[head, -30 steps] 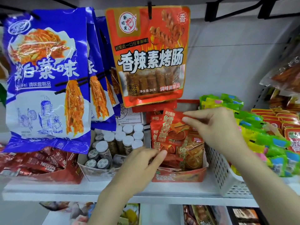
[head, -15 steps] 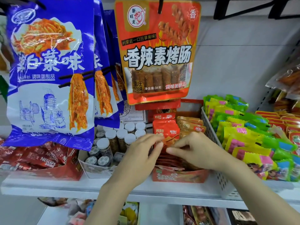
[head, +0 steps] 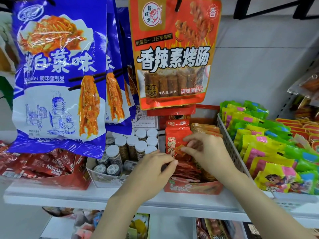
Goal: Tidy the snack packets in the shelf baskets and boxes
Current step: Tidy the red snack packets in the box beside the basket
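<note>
1. Centrally, a red cardboard box stands on the white shelf; all places below refer to this box.
2. Inside the box, red snack packets stand upright at the left, with orange packets beside them at the right.
3. Right hand: above the box, thumb and forefinger pinching the front red packet.
4. Left hand: at the box's left front corner, fingers curled, tips touching the flat-lying packets; a firm hold cannot be told.
5. Right of the box: a white basket of green and yellow packets.
6. Left of the box: white-capped jars.
</note>
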